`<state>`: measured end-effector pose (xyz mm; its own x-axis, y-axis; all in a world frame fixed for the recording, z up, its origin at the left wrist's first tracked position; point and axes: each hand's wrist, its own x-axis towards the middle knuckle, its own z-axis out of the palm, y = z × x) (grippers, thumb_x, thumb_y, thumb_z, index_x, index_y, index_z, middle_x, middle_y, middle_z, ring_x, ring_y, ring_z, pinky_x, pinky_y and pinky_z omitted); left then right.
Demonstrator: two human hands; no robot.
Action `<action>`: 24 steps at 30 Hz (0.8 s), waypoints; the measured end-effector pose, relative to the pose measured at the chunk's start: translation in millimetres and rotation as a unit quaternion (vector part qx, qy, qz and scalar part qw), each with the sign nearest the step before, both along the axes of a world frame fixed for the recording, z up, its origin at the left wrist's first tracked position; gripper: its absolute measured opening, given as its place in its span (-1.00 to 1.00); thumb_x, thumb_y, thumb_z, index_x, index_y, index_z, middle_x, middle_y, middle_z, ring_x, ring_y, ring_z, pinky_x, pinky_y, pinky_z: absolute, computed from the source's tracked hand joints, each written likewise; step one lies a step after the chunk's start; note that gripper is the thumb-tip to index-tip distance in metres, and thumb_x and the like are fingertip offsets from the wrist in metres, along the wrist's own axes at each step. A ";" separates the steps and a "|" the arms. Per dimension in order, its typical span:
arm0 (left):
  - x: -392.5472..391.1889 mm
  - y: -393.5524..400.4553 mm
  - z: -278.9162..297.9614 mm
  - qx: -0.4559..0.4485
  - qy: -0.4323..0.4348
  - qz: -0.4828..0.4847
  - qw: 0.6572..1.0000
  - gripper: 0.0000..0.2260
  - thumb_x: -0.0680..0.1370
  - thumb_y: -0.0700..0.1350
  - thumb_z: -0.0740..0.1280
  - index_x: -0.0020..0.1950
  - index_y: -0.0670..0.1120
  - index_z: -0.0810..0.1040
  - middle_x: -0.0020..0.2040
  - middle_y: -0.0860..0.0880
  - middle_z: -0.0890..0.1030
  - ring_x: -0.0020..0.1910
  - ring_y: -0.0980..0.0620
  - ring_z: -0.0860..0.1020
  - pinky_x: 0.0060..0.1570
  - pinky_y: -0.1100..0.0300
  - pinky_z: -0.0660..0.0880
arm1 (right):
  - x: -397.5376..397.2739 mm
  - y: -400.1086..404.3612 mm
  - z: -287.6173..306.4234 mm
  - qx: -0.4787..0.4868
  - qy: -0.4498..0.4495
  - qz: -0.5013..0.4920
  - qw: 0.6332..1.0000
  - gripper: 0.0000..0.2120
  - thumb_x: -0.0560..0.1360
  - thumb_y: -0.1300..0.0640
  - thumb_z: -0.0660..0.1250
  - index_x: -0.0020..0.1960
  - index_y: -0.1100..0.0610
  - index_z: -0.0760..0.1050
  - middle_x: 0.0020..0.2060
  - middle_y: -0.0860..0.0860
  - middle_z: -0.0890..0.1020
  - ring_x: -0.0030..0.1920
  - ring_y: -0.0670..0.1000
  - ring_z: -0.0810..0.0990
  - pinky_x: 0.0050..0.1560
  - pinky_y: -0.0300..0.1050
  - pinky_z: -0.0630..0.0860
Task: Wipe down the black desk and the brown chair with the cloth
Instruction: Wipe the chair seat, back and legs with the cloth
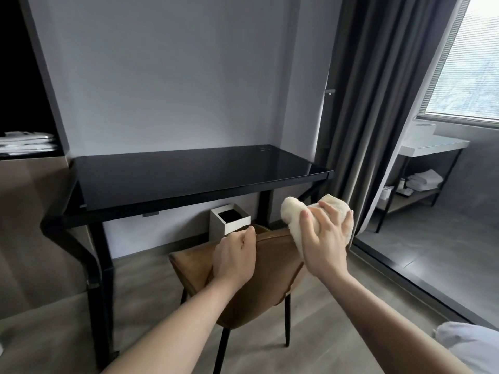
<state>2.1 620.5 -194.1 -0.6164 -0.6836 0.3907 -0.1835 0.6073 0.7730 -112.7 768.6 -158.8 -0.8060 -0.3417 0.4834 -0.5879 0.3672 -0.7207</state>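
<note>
The black desk [189,171] stands against the wall with a glossy bare top. In front of it is the brown chair [272,268], its backrest towards me. My left hand [235,257] grips the top edge of the backrest, fingers curled over it. My right hand [325,238] holds a cream cloth [293,209] bunched in its fingers at the right end of the backrest's top edge. Whether the cloth touches the chair there is hidden by my hand.
A white square bin [229,220] with a dark liner sits under the desk behind the chair. A grey curtain [372,103] hangs to the right. Beyond a black floor track stands a white-topped rack [432,147] with folded towels. Papers [27,143] lie on a shelf at the left.
</note>
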 end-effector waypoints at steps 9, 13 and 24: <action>-17.0 -0.6 -5.2 -0.051 0.007 0.027 0.998 -0.46 0.76 -0.02 0.05 -0.44 -0.02 0.36 -0.49 0.06 0.42 -0.46 0.12 0.46 -0.43 0.30 0.22 | -96.6 14.5 39.4 0.030 -0.087 0.005 0.996 -0.69 0.57 -0.07 0.21 -0.16 0.09 0.59 -0.10 -0.06 0.61 0.00 0.13 0.61 -0.02 0.06 0.51; -18.3 -0.8 -2.3 -0.046 -0.021 0.027 0.998 -0.45 0.76 0.02 0.02 -0.38 -0.07 0.46 -0.46 0.04 0.48 -0.42 0.11 0.51 -0.43 0.35 0.24 | -105.4 8.9 48.5 0.058 -0.155 0.007 0.986 -0.77 0.56 -0.07 0.27 -0.06 0.02 0.64 0.00 -0.08 0.65 0.04 0.08 0.65 -0.10 -0.08 0.48; -6.5 -0.5 5.1 0.002 -0.028 -0.028 0.999 -0.48 0.77 0.06 0.03 -0.28 -0.10 0.51 -0.36 -0.03 0.57 -0.33 0.09 0.55 -0.36 0.29 0.27 | 17.0 8.7 3.7 0.050 -0.036 0.013 0.998 -0.63 0.63 -0.31 0.17 0.37 -0.26 0.47 0.62 -0.21 0.12 0.66 0.09 -0.23 0.63 0.32 0.00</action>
<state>-4.4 620.0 -189.0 -0.6754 -0.6488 0.3506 -0.1926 0.6141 0.7654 -95.6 777.3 -155.1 -0.8270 -0.4069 0.3879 -0.5471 0.4237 -0.7219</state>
